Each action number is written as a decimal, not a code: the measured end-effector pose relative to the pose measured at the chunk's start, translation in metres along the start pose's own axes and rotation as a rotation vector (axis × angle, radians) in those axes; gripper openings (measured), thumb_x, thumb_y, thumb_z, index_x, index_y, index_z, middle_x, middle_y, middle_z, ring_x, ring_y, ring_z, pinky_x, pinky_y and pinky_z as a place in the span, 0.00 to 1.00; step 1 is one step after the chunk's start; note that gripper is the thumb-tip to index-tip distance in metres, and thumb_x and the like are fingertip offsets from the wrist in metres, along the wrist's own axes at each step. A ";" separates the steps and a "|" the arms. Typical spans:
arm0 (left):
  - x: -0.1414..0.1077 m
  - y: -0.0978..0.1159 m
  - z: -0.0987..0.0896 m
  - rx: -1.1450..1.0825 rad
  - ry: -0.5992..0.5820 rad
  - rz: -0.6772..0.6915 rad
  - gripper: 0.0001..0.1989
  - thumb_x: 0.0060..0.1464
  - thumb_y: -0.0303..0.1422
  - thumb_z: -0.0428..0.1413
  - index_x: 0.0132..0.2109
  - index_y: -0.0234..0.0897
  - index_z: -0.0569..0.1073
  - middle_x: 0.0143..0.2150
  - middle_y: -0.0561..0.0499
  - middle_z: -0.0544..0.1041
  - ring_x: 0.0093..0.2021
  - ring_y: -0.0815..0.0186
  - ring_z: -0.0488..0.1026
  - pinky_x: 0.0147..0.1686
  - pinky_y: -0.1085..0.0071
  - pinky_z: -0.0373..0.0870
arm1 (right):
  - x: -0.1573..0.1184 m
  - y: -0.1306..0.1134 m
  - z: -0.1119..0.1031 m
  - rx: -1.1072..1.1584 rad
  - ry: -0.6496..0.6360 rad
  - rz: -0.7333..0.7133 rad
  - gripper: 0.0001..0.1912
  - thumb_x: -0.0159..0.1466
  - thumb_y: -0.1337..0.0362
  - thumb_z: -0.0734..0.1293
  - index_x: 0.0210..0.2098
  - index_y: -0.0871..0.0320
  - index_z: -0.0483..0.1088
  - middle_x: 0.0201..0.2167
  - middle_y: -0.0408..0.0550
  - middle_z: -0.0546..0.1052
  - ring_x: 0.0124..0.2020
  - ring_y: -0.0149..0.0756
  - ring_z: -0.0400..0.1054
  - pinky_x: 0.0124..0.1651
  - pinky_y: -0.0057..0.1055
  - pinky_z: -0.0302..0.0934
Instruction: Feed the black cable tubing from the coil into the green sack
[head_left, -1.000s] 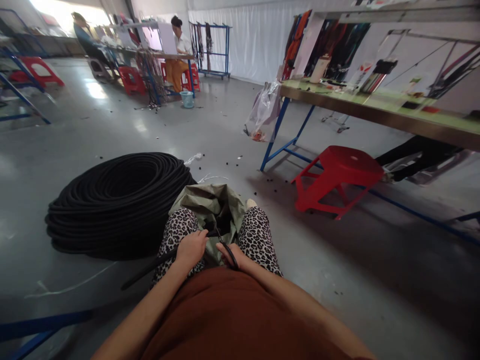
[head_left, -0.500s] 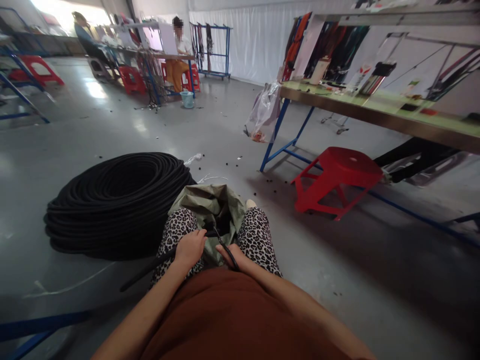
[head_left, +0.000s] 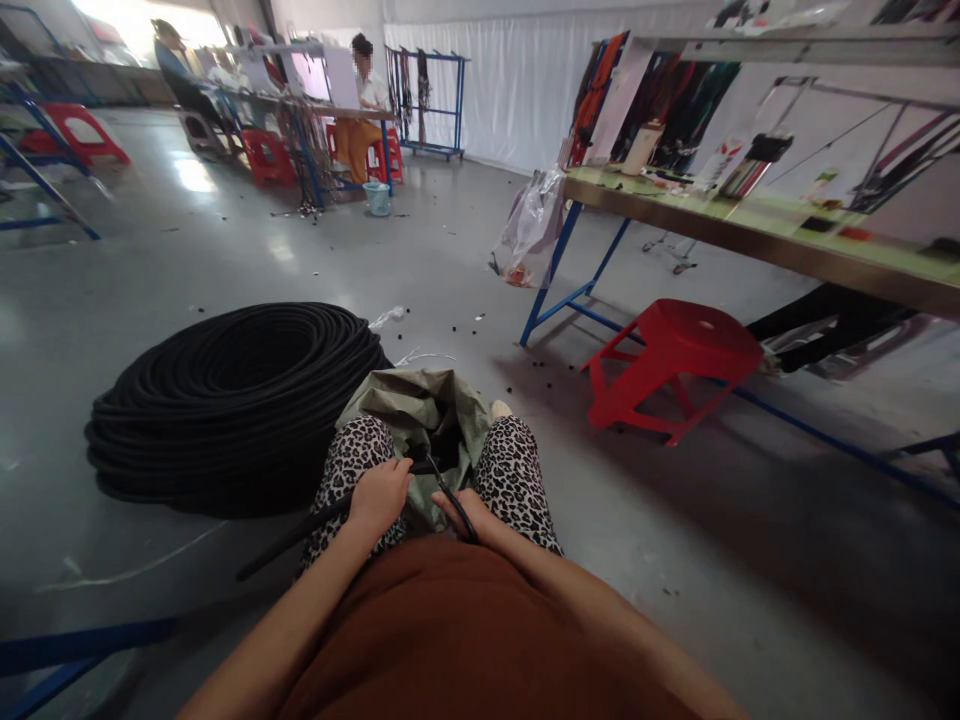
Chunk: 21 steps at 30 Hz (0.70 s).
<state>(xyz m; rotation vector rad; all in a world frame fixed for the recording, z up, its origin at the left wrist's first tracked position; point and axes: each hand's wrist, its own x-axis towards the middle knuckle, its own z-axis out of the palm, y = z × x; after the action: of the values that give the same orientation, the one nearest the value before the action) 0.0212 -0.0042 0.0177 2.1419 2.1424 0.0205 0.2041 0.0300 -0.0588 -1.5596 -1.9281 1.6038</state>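
Observation:
My left hand [head_left: 381,495] is closed around a length of thick black cord [head_left: 296,535], whose tail slants down to the left past my leg. The cord's short end pokes out beyond my fingers, over an open green sack [head_left: 409,395] between my knees. In my right hand [head_left: 466,508] is a pair of scissors [head_left: 459,508] with black handles, its blades pointing up and left at the cord's end. Whether the blades touch the cord is hard to tell. Dark contents inside the sack cannot be made out.
A big coil of black cord [head_left: 232,420] lies on the floor at my left. To the right stand a red stool [head_left: 679,340] and a workbench [head_left: 675,205] with a plastic bag [head_left: 529,225] hanging at its corner. Two people sit at a far table [head_left: 330,108].
The view has tilted very slightly. Both hands, the cord and the scissors keep nearly the same position, with the blades looking a little nearer the cord's end.

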 end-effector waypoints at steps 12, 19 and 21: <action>0.002 0.000 0.003 0.001 0.009 -0.032 0.17 0.66 0.33 0.45 0.55 0.37 0.73 0.46 0.43 0.79 0.46 0.57 0.77 0.44 0.64 0.70 | -0.003 -0.003 -0.002 0.166 0.013 0.076 0.31 0.64 0.43 0.66 0.15 0.57 0.58 0.13 0.40 0.59 0.16 0.26 0.53 0.21 0.25 0.46; -0.001 0.001 0.000 -0.056 0.043 -0.027 0.16 0.66 0.33 0.44 0.54 0.36 0.72 0.47 0.42 0.79 0.47 0.58 0.77 0.45 0.63 0.70 | -0.004 0.000 -0.001 0.487 -0.125 0.235 0.27 0.68 0.43 0.62 0.27 0.60 0.66 0.16 0.42 0.66 0.17 0.30 0.61 0.22 0.26 0.57; -0.002 0.001 0.000 -0.064 0.052 -0.038 0.16 0.65 0.33 0.44 0.54 0.35 0.72 0.47 0.42 0.79 0.47 0.58 0.77 0.46 0.63 0.70 | -0.003 0.004 0.001 0.575 -0.179 0.216 0.27 0.68 0.43 0.61 0.30 0.62 0.68 0.19 0.44 0.69 0.19 0.31 0.64 0.25 0.27 0.60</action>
<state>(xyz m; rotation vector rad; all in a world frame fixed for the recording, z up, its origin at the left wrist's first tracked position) 0.0221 -0.0061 0.0182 2.0883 2.1785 0.1402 0.2070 0.0267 -0.0616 -1.4409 -1.2159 2.1970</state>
